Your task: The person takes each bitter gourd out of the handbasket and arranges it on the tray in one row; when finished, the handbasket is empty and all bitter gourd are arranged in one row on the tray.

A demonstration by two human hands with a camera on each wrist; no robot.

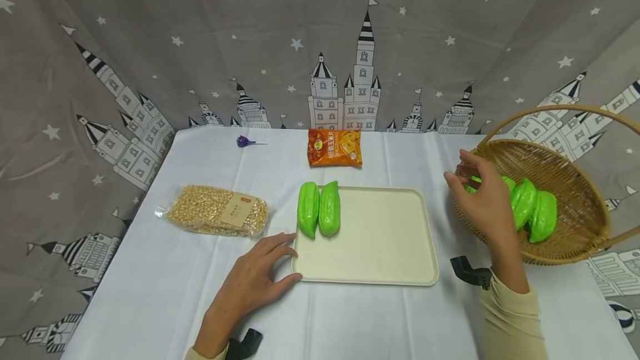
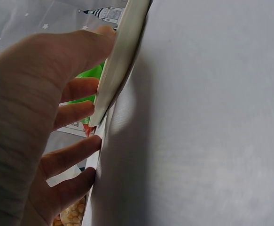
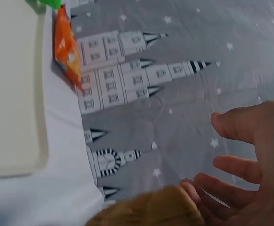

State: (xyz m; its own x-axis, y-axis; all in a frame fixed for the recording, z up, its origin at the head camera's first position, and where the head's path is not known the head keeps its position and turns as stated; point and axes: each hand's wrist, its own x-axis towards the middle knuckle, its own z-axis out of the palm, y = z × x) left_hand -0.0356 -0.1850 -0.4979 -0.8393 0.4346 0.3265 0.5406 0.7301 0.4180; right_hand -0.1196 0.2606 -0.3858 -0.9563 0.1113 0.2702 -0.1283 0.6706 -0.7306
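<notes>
At the lower left corner of the cream tray (image 1: 375, 232), my left hand (image 1: 255, 276) rests with spread, slightly bent fingers. Its thumb and some fingertips touch the rim (image 2: 122, 56) in the left wrist view. Two glossy green ridged fruits (image 1: 329, 209) lie side by side at the tray's left end. My right hand (image 1: 484, 199) hovers over the left side of a wicker basket (image 1: 580, 210), fingers parted and loosely bent, holding nothing. Several more green ridged fruits (image 1: 542, 216) lie in the basket, partly hidden by that hand.
Left of the tray lies a clear bag of yellow kernels (image 1: 200, 207). An orange snack packet (image 1: 334, 148) is behind the tray, and a small purple wrapped lollipop (image 1: 244, 141) is at the back left. The basket's tall handle (image 1: 565, 108) arches up. A grey castle-print curtain (image 1: 225, 32) hangs behind the white-covered table.
</notes>
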